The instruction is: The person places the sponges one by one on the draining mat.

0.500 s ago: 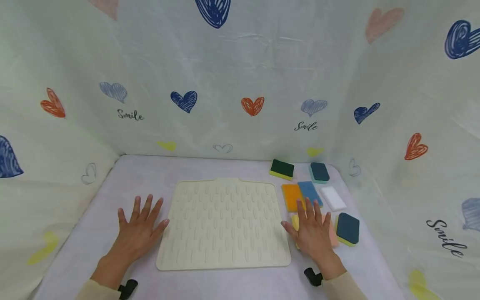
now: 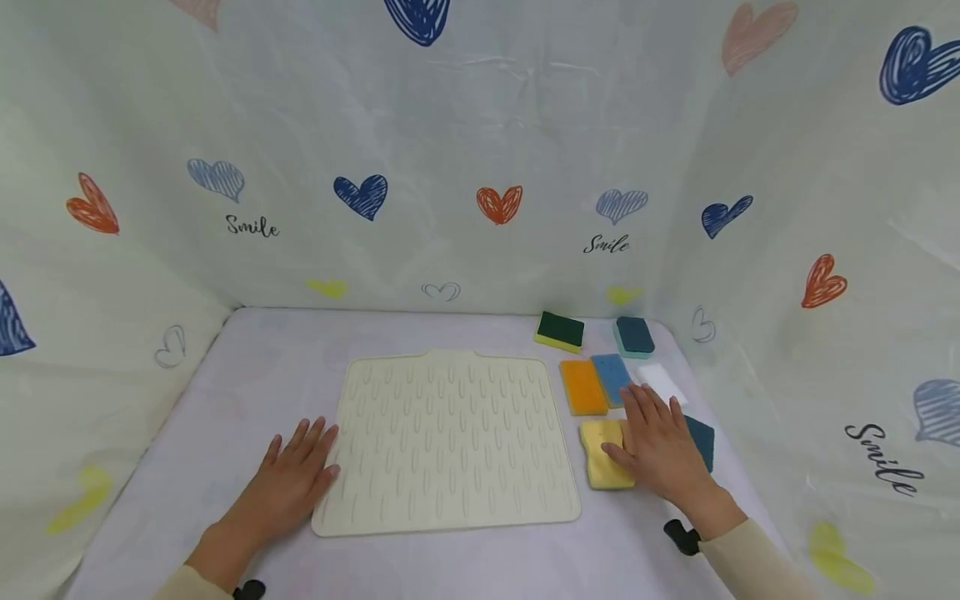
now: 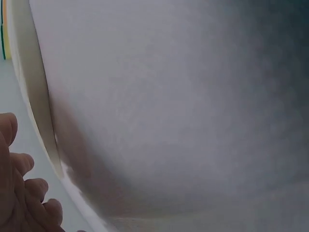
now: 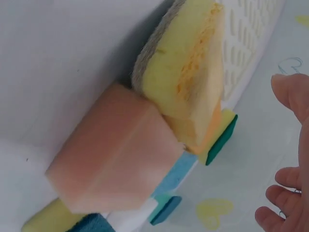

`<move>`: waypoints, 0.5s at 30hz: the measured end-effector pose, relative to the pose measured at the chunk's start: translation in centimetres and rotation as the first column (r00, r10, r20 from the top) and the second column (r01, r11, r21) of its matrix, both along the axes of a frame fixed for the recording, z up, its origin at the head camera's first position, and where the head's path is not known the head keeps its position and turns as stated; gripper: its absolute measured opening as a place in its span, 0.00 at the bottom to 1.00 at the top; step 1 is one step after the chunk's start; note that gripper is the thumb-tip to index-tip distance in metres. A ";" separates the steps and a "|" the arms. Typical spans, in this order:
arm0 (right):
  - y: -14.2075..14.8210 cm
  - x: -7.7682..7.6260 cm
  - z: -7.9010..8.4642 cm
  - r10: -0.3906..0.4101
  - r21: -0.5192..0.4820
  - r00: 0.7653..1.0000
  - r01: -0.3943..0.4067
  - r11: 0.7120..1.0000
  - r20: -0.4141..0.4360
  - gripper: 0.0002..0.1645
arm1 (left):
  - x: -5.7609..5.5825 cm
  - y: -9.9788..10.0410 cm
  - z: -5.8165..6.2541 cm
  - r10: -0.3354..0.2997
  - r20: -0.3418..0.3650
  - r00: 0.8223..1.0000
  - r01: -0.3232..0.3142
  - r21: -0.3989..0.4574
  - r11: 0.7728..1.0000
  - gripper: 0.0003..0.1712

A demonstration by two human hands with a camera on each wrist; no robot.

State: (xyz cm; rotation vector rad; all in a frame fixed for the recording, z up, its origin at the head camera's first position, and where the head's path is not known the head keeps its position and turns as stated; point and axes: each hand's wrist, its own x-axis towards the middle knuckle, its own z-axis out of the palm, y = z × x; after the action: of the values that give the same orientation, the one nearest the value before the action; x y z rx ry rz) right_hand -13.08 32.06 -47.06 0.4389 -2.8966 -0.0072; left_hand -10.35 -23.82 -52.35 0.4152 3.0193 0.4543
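My left hand (image 2: 292,479) lies at the left edge of the cream ridged mat (image 2: 450,450), its fingers extended and close together, holding nothing. On the right, my right hand (image 2: 663,454) is over a peach-pink sponge (image 4: 116,154), mostly hidden beneath it in the head view. In the right wrist view a gap shows between these relaxed fingers and the sponge. A yellow sponge (image 2: 600,454) with a wavy side is by the right thumb. The hand partly covers a dark blue sponge (image 2: 702,442) on its far right.
Behind the right hand lie an orange sponge (image 2: 582,387), a blue one (image 2: 611,382) and a white block (image 2: 663,379). Farther back are a green-and-yellow sponge (image 2: 559,331) and a dark teal one (image 2: 634,337). A heart-printed curtain (image 2: 435,108) rises around the table.
My right hand has shifted right, uncovering the yellow sponge and moving over the pink one. The left hand's spread fingers have drawn together, nearer the mat's edge.
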 end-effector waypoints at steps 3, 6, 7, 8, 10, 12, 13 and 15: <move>0.9 0.0 0.2 0.083 0.073 0.997 -0.082 0.994 -0.009 0.58 | 0.1 0.1 0.0 -0.016 0.011 1.000 0.016 -0.001 1.000 0.40; 1.5 -0.1 0.2 0.159 0.158 0.987 -0.156 0.975 -0.006 0.60 | 0.0 0.1 -0.1 -0.032 0.024 0.999 0.032 0.001 0.999 0.39; 1.7 -0.1 0.2 0.180 0.189 0.984 -0.176 0.966 0.000 0.60 | 0.0 0.1 -0.2 -0.041 0.022 0.999 0.041 -0.004 0.999 0.39; 1.8 -0.2 0.2 0.199 0.216 0.980 -0.196 0.956 0.008 0.61 | -0.1 0.0 -0.3 -0.052 0.019 0.998 0.053 -0.012 0.999 0.39; 1.9 -0.3 0.2 0.222 0.259 0.974 -0.226 0.939 0.042 0.63 | -0.1 0.0 -0.5 -0.077 0.010 0.997 0.077 -0.036 0.996 0.38; 1.9 -0.3 0.2 0.234 0.284 0.969 -0.247 0.927 0.080 0.64 | -0.2 0.0 -0.7 -0.098 -0.004 0.995 0.097 -0.076 0.992 0.38; 1.9 -0.4 0.1 0.239 0.294 0.966 -0.257 0.921 0.096 0.64 | -0.2 0.0 -0.7 -0.107 -0.010 0.994 0.106 -0.094 0.990 0.38; 1.9 -0.4 0.1 0.245 0.311 0.962 -0.272 0.911 0.122 0.65 | -0.2 0.0 -0.6 -0.131 -0.023 0.991 0.128 -0.121 0.984 0.38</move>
State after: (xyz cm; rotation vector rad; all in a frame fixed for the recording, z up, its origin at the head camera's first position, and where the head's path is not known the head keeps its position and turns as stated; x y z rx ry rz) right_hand -13.51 33.92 -46.98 0.8984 -2.8944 -0.4424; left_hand -10.58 -23.87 -52.95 0.6101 3.0040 0.2599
